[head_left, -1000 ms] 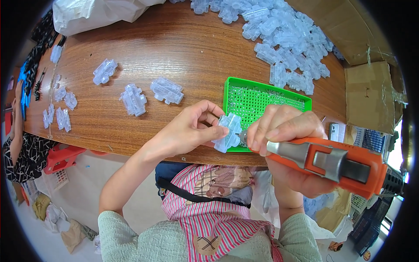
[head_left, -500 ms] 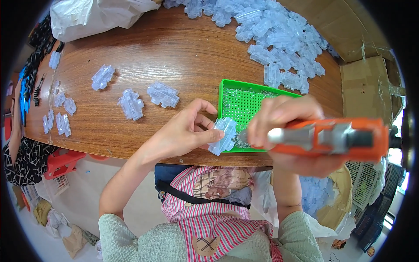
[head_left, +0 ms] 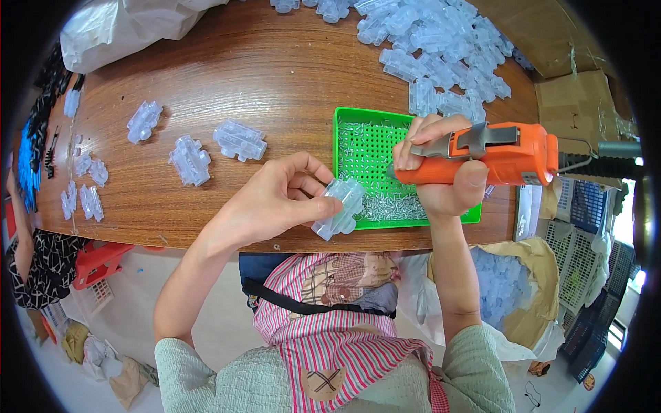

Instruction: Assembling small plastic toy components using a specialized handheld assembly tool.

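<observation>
Clear plastic part point(head_left: 342, 208): rigid, glossy, bluish-translucent moulding, blocky with stepped, lobed edges. It sits tilted at the fingertips of the left hand point(head_left: 265, 199), over the table's near edge and just beside the near left corner of the green tray. The left fingers are drawn together to the part's thickness, the thumb flat on its upper face; contact of the fingers curled behind it cannot be fully seen.

Right fingers wrap an orange driver point(head_left: 509, 153), a smooth plastic body with a dull grey metal lever along its top. The right hand point(head_left: 444, 196) is closed firmly about it, the thumb along its near side. The driver's dark nose points left, above the tray and apart from the part.

Under the right fingers and beyond the left fingertips lies the green tray point(head_left: 336, 148), rectangular plastic with a perforated grid floor. Small bright metal screws point(head_left: 392, 208) are heaped thickest along its near side.

Left of the left fingers and farther out, three loose mouldings point(head_left: 237, 140) of like shape rest apart from one another on the table point(head_left: 289, 82), a wood-grain surface with a sheen. Beyond the right fingers, a large pile of mouldings point(head_left: 441, 55) lies jumbled. Well beyond the left fingers, at the far left, slumps a creased white sack point(head_left: 127, 31).
</observation>
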`<control>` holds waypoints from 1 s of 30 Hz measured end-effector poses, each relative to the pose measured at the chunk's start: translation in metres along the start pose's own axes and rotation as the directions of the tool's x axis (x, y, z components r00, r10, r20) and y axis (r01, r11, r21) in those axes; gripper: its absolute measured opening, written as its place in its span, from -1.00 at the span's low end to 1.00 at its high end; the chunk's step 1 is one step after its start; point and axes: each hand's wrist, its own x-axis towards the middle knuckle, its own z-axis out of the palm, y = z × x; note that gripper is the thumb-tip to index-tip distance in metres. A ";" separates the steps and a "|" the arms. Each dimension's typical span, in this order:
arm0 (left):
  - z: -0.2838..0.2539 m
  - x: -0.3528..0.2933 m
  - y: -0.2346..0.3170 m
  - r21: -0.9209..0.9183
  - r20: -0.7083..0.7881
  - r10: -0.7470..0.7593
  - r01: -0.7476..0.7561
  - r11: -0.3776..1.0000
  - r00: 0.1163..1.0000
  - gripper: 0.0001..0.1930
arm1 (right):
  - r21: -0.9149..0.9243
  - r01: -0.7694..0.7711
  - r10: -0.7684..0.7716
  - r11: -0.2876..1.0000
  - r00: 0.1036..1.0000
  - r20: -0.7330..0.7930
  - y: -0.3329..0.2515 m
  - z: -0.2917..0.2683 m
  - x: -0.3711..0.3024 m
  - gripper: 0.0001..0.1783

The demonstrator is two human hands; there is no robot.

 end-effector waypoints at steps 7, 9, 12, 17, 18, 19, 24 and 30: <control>0.000 -0.002 0.001 0.002 -0.001 -0.020 0.020 1.000 1.000 -0.65 | -0.035 -0.003 0.002 0.999 1.000 -0.026 -0.003 0.004 0.000 -0.16; 0.000 -0.001 -0.001 -0.030 0.013 0.003 -0.003 1.000 1.000 -0.65 | 0.015 0.030 -0.029 0.999 0.999 -0.021 -0.008 -0.002 -0.001 -0.13; 0.001 -0.001 -0.002 -0.010 0.013 -0.001 0.001 1.000 1.000 -0.67 | 0.277 0.148 -0.213 0.949 0.952 0.222 -0.035 -0.007 0.010 -0.07; -0.001 -0.001 -0.004 -0.020 0.001 0.015 -0.015 1.000 1.000 -0.67 | 0.277 0.129 -0.210 0.952 0.935 0.287 -0.058 0.015 0.010 -0.13; -0.001 0.000 -0.002 0.009 0.015 0.002 -0.003 1.000 1.000 -0.69 | 0.268 0.117 -0.187 0.956 0.950 0.252 -0.059 0.020 0.009 -0.23; 0.000 0.000 -0.002 0.011 0.016 0.006 -0.006 1.000 1.000 -0.69 | 0.260 0.104 -0.162 0.960 0.963 0.216 -0.060 0.025 0.008 -0.32; 0.001 0.002 -0.002 0.008 0.008 0.014 -0.014 1.000 1.000 -0.71 | 0.215 -0.014 -0.006 0.977 0.996 0.093 -0.059 0.040 0.006 -0.72; -0.004 0.004 -0.007 -0.019 0.041 0.069 -0.068 0.997 0.997 -0.74 | -0.044 -0.107 0.115 0.993 0.951 0.288 -0.066 0.035 0.009 -0.23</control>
